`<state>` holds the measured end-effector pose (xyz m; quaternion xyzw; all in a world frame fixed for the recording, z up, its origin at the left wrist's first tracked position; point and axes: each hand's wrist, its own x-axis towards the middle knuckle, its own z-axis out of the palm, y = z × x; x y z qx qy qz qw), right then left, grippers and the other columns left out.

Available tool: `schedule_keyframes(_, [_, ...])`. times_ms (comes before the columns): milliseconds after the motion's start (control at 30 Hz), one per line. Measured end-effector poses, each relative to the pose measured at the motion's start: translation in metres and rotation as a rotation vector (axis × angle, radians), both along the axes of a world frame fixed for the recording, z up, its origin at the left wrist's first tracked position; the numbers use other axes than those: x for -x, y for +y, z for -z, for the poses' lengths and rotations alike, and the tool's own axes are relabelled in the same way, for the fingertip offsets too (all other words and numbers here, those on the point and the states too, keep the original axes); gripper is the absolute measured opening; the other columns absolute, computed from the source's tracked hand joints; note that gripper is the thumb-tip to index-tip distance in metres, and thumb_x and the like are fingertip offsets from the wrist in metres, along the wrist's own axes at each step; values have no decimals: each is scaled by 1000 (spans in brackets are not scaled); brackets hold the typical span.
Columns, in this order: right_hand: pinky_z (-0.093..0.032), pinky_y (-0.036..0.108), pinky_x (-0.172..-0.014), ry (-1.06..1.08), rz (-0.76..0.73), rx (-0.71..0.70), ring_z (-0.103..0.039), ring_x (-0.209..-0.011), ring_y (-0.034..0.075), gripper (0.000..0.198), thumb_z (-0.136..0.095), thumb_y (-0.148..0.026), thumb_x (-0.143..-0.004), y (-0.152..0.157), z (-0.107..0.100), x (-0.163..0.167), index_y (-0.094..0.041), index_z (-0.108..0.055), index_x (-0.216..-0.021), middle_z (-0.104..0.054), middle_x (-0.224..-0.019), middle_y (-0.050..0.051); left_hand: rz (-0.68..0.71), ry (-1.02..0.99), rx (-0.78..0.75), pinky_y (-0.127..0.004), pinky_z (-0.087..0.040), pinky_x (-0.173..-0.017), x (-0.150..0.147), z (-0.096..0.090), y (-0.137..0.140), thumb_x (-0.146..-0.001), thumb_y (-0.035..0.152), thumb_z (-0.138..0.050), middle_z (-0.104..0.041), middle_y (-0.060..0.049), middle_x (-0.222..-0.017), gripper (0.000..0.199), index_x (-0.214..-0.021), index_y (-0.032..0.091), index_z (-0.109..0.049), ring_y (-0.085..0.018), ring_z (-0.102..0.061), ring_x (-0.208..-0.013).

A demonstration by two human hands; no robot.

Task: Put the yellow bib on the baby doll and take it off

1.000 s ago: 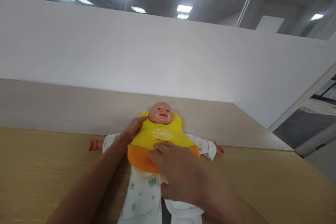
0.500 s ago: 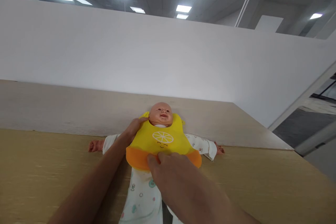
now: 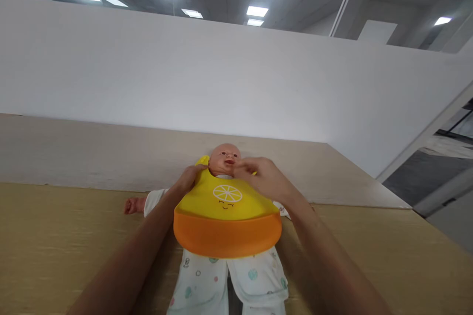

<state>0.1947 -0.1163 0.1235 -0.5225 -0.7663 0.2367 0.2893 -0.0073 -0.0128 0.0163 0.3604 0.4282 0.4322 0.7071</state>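
Observation:
A baby doll lies on its back in white patterned clothes, its head away from me. Over its chest is a yellow bib with a lemon-slice print and a smiling face; the orange catch pocket at its lower end stands out. My left hand is closed on the bib's left edge beside the doll's neck. Above the bib's right shoulder, close to the doll's chin, my right hand has its fingers bent but apart, slightly blurred. It covers the bib's right neck strap and most of the doll's arm on that side.
The doll lies on a wood-toned surface that meets a paler raised ledge behind it. Beyond stands a white partition with glass above. At the far right is an opening with grey floor.
My right hand has left the orange pocket and moved up to the doll's neck on the right. The pocket now shows whole and stands fuller. My left hand stays in place.

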Motion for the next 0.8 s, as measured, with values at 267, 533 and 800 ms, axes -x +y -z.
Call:
schedule_keyframes(267, [-41,28,-56,282,440,317,-58,-58,19,40,-49,-50,-82,87,87,-41,-16,-58,-64,-61,-58,8,83,-52,75,-32,-54,-56,-4,-2,-6,-76,25,-56,-72,-8,-69,23,-92,13,-66,-24,-68,-61])
schedule_keyframes(533, [-50,28,-61,1018,327,676,-60,-54,16,21,-53,-35,-80,92,100,-15,-16,-61,-86,-64,-59,1,47,-113,97,-31,-56,-59,-2,-7,-9,-77,22,-54,-73,-9,-71,27,-99,10,-65,-23,-69,-61])
schedule_keyframes(800, [-51,27,-62,1111,280,596,-61,-55,16,15,-53,-18,-74,86,92,-15,-13,-62,-84,-66,-62,3,87,-202,115,-37,-57,-68,-1,-6,-10,-76,25,-56,-74,-12,-80,36,-107,9,-64,-27,-71,-73])
